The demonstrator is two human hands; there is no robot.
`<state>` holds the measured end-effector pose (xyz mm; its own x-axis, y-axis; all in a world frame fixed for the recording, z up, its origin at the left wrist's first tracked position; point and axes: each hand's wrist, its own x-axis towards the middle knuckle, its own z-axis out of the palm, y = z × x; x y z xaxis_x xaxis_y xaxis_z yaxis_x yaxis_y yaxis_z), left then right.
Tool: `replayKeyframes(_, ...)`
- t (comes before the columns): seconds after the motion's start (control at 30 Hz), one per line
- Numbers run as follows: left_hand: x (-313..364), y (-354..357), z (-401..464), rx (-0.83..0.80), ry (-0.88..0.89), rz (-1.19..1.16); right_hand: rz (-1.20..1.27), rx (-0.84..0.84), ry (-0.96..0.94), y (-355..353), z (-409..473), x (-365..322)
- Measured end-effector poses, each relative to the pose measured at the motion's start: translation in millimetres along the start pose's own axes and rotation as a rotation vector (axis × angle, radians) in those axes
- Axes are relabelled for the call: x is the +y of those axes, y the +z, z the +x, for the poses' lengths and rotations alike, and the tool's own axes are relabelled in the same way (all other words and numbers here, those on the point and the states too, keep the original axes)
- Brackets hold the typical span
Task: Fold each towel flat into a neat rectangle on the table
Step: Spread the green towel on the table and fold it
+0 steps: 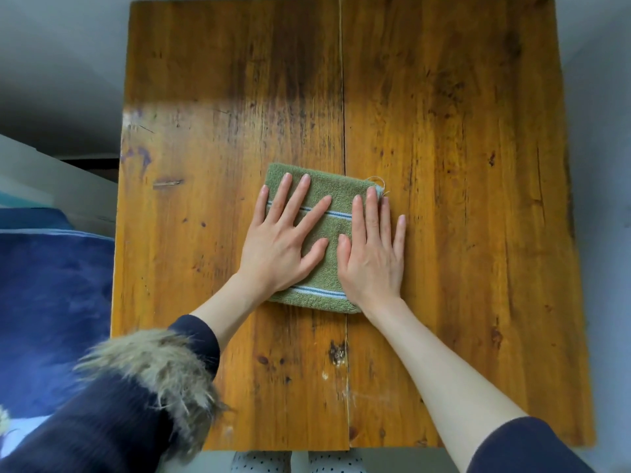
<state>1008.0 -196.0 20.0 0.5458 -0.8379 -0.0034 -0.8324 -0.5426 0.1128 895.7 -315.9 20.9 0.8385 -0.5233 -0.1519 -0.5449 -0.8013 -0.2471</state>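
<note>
The folded green towel [327,233], midway across the wooden surface [461,165], is pressed flat by left hand [281,244] and right hand [374,254], fingers [358,213] straight, nothing gripped.

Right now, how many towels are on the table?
1. The green towel lies folded near the middle of the table, under the left hand and right hand. No other shows.

A worn wooden tabletop [444,131] of two planks with a seam down the middle — dark stains, a glossy sheen at left. Pale grey floor [61,63] surrounds it; blue fabric [51,302] and a white ledge [44,179] lie left.
</note>
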Motion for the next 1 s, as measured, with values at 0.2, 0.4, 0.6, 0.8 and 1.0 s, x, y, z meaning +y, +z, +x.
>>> replayKeyframes(0.2,1.8,-7.7,-0.1,-0.070,-0.007,-0.033,-0.045,-0.055,0.007,-5.8,-0.6,-0.7)
replayKeyframes(0.4,-4.1,-20.3,-22.1,-0.135,-0.124,-0.382,0.017,-0.121,-0.004,-19.5,-17.2,3.3)
replayKeyframes(0.6,-9.5,-33.3,-52.4,-0.105,-0.256,-0.512,0.165,-0.116,0.117,-29.8,-43.9,-0.9)
replayKeyframes(0.8,-17.7,-45.3,-36.4,-0.057,-0.668,-0.778,0.631,-0.115,0.529,-41.5,-20.2,-5.1)
replayKeyframes(1.0,-26.7,-49.7,-16.2,-0.257,-0.785,-0.838,0.641,-0.287,0.623,-43.9,7.7,1.8)
